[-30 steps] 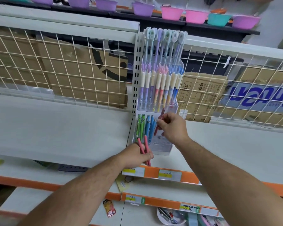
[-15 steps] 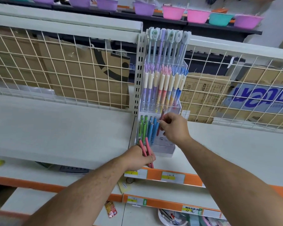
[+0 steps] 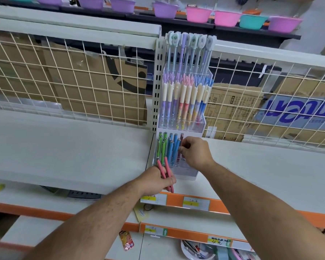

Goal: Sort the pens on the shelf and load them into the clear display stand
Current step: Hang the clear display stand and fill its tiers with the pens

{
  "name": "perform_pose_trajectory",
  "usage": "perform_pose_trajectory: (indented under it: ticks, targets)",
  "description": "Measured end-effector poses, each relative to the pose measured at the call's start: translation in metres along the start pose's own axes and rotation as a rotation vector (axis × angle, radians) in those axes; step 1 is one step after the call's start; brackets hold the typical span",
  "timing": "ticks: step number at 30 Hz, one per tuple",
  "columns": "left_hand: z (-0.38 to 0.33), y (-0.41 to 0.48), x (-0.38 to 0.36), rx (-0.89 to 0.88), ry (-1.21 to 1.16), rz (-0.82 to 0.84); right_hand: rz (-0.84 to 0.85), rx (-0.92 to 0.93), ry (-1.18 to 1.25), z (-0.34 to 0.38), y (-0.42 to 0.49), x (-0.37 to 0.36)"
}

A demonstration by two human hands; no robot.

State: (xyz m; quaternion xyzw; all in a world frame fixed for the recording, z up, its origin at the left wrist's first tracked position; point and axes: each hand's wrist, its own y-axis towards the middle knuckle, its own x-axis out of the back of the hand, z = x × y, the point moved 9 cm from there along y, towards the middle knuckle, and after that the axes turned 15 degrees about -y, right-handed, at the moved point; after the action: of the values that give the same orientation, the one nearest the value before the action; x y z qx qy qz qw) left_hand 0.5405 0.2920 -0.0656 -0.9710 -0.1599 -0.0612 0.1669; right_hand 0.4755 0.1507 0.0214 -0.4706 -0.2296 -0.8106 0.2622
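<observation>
My right hand (image 3: 196,152) pinches one dusky-pink pen (image 3: 181,142) between thumb and curled fingertips. It holds the pen upright over the lowest tier of the clear acrylic stepped display stand (image 3: 188,172), and I judge it is being lowered tip-first into a slot.

The stand sits on the white shelf board (image 3: 64,151). Its base is near the front edge and its tall tiers rise against the white wire-grid back panel (image 3: 83,81).

Bright green pens (image 3: 161,145) already fill the low tier's left side, with sky-blue pens (image 3: 172,148) just beside them. The pink one goes to their right, which keeps each colour in its own block.

My left hand (image 3: 156,180) is closed around two more coral-pink pens (image 3: 166,175), at the stand's front-left corner by the shelf's front edge. Their ends stick out above and below my fist. I hold them this close, I think, as a ready supply, so the right hand only has a short reach for the next one.

The upper tiers hold pastel purple, pink and blue pens with cream caps (image 3: 184,98), standing upright and grouped by colour.

The right part of the low tier looks unfilled, though my hand hides much of it.
</observation>
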Motion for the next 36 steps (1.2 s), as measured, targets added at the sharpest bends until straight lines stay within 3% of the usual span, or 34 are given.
perform_pose_trajectory:
  ticks: [8,11,16,19,23,30,36]
  targets:
    - [-0.003,-0.002,-0.001,-0.017,-0.023,-0.007,0.006,-0.064,-0.03,-0.01,-0.013,0.003]
    - [-0.007,-0.002,-0.001,-0.032,-0.047,-0.004,-0.002,-0.078,0.095,-0.018,-0.032,0.005]
    - [-0.015,-0.003,-0.005,-0.088,-0.014,-0.009,0.197,0.056,0.258,-0.005,-0.064,-0.004]
    - [-0.022,-0.003,-0.016,-0.134,0.101,-0.001,0.215,0.128,0.267,0.004,-0.071,-0.003]
    - [-0.03,-0.006,-0.016,-0.146,0.193,-0.02,0.148,0.158,0.198,0.009,-0.07,0.01]
    - [-0.022,-0.016,0.011,-0.024,0.306,-0.125,-0.112,-0.006,0.283,-0.005,-0.041,0.057]
    - [-0.018,-0.015,0.012,0.017,0.361,-0.091,-0.137,-0.031,0.272,0.001,-0.027,0.047]
